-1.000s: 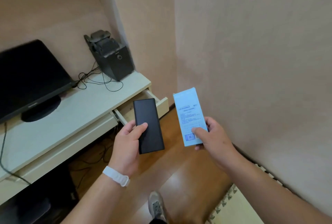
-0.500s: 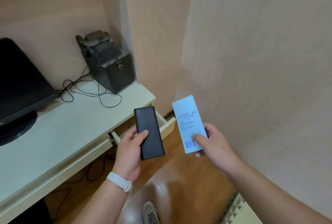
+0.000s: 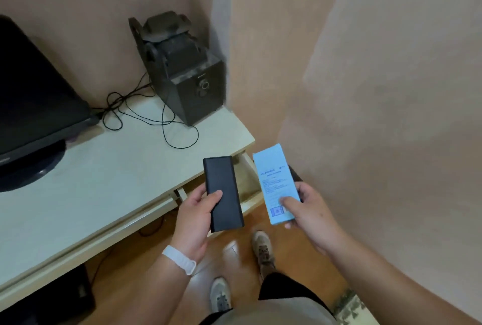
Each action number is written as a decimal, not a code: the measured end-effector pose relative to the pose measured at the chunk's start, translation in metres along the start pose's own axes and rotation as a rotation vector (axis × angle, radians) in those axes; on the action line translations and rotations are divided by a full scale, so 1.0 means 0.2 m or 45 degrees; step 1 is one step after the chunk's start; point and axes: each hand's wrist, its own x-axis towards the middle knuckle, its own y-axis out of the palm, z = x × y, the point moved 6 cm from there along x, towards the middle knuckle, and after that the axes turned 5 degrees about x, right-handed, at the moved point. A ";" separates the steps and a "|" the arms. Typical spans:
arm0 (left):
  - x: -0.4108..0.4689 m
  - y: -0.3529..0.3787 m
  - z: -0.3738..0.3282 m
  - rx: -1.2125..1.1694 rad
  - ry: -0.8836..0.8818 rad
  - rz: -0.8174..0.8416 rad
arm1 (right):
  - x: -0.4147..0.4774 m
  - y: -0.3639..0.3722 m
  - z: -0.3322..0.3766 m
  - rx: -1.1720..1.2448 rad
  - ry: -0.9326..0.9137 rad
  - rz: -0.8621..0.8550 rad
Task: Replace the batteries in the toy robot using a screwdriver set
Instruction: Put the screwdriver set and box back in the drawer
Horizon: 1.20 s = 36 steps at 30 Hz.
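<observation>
- The black case, which I take to be the screwdriver set, is held in the air over the near right corner of the counter. Its long axis runs away from the person, with the far end leaning a little left.
- The left hand grips the case by its near half. The thumb lies flat on the top face and the other fingers are curled underneath, out of sight.
- The blue packet is just to the right of the case. The two are roughly parallel and do not touch. It may hold the batteries, but the print is too small to read.
- The right hand pinches the packet's near end, thumb on the printed face and fingers curled behind. A dark edge shows behind the packet, and I cannot tell what it is.
- An open drawer sticks out below the counter's right end and shows in the gap between case and packet.
- The left hand is nearer the counter, and bare top lies just to its left. Setting the case down there looks like a short sideways move.
- I cannot pick out a toy robot. A monitor, a speaker and a loose cable sit along the counter's far edge.
</observation>
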 end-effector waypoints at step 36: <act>0.91 -0.05 0.65 0.045 -0.546 -0.642 | 1.23 0.49 -0.50 -0.568 0.322 0.584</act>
